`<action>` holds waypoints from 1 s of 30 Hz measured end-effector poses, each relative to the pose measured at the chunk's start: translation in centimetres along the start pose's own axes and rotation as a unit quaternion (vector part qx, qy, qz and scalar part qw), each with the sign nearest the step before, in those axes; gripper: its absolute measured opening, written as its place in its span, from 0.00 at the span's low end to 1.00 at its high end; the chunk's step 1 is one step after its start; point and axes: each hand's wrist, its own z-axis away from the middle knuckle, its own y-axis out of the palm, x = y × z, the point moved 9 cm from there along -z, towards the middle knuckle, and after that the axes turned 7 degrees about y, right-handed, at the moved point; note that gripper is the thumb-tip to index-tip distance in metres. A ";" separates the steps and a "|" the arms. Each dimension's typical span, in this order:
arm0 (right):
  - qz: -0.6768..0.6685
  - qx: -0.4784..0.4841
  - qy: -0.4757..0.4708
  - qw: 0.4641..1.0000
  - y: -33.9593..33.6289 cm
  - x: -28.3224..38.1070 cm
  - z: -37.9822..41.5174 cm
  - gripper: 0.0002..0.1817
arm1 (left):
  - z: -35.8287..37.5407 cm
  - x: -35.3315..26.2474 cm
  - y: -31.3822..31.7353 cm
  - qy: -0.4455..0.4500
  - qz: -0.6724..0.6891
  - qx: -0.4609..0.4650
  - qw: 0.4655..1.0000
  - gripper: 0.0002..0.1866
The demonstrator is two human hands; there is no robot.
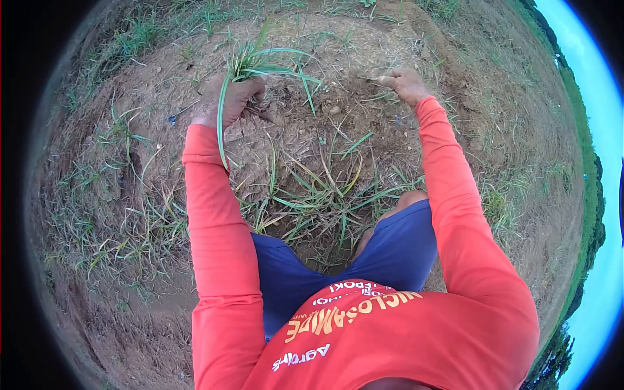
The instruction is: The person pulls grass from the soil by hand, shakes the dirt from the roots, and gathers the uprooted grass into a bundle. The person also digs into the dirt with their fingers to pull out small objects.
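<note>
My left hand (235, 99) is closed around the base of a tuft of long green grass (246, 64). The blades fan up and to the right, and one long blade droops down past my wrist. Below the fist, brownish roots or dry stems (259, 114) stick out. Off to the right, my right hand (406, 84) is closed low over the bare soil, thumb and fingers pressed together. Thin blades show near its fingertips, but what it pinches, if anything, is too small to make out. Loose crumbled soil (344, 107) lies between the two hands.
A spreading clump of green and dry grass (328, 198) grows between my knees. More grass stands at the left (123, 133) and upper left (136, 38). A small blue scrap (171, 120) lies near my left wrist. Trees (588, 175) line the field's right edge.
</note>
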 end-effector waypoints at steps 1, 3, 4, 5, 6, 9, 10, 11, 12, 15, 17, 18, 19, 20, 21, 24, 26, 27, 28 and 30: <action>-0.055 0.032 0.009 0.998 -0.1 1.5 0.9 0.19 | -0.1 -0.3 0.0 0.038 0.049 -0.039 0.997 0.19; -0.123 0.088 0.016 0.988 0.4 3.9 2.5 0.20 | -0.3 0.1 1.1 -0.029 0.104 -0.019 0.994 0.21; -0.128 0.088 0.001 0.988 0.3 4.9 2.9 0.19 | -0.2 0.6 1.7 -0.064 0.131 -0.006 0.989 0.22; -0.133 0.087 -0.011 0.987 0.3 5.7 3.3 0.18 | -0.9 1.4 2.2 -0.068 0.109 -0.004 0.992 0.26; -0.136 0.087 -0.023 0.987 0.3 6.4 3.7 0.17 | -1.0 1.3 2.8 -0.062 0.102 0.001 0.993 0.26; -0.143 0.106 -0.091 0.980 1.5 9.1 4.9 0.17 | -1.8 0.8 5.5 -0.031 0.072 0.029 0.996 0.29; -0.126 0.128 -0.119 0.976 2.2 11.1 6.1 0.18 | -1.6 1.0 6.2 -0.027 0.054 0.051 0.997 0.29; -0.107 0.139 -0.139 0.975 2.8 12.8 7.6 0.18 | -1.6 0.6 7.7 -0.013 0.039 0.083 0.996 0.29; -0.213 0.160 -0.151 0.952 4.3 13.7 8.3 0.18 | -1.7 -0.6 10.1 0.008 0.028 0.123 0.992 0.29; -0.072 0.067 -0.441 0.892 8.3 16.1 8.6 0.21 | -1.2 -1.6 12.6 0.023 -0.060 0.206 0.976 0.19; -0.103 0.131 -0.324 0.931 9.9 13.7 7.6 0.25 | -1.4 -0.8 12.2 0.057 -0.120 0.232 0.964 0.21; -0.100 0.171 -0.257 0.946 10.1 12.1 7.4 0.26 | -1.7 -0.3 11.1 0.056 -0.159 0.218 0.961 0.20; -0.095 0.213 -0.188 0.954 10.5 10.1 7.1 0.27 | -1.8 0.2 10.0 0.052 -0.196 0.201 0.958 0.19; -0.027 0.156 -0.158 0.975 10.0 7.0 6.0 0.28 | -1.6 1.0 9.1 0.047 -0.231 0.183 0.954 0.19; 0.041 0.099 -0.125 0.986 9.2 3.4 4.7 0.28 | -1.1 1.0 7.7 0.043 -0.199 0.146 0.968 0.18; 0.133 -0.140 0.156 0.969 1.7 -7.0 5.9 0.27 | 0.6 0.2 3.8 0.031 -0.110 0.057 0.992 0.16; 0.081 -0.275 0.187 0.940 -0.6 -13.7 6.1 0.27 | 1.6 -0.1 2.1 0.024 -0.075 0.025 0.997 0.15; 0.065 -0.281 0.180 0.941 -0.9 -14.9 6.0 0.26 | 2.1 0.1 1.9 -0.011 -0.078 0.040 0.996 0.15; 0.048 -0.285 0.177 0.941 -1.0 -16.1 6.3 0.25 | 2.1 0.0 1.9 0.011 -0.115 0.046 0.992 0.15; 0.025 -0.293 0.145 0.945 -1.3 -17.8 5.9 0.23 | 1.8 -0.3 1.8 0.059 -0.185 0.054 0.980 0.14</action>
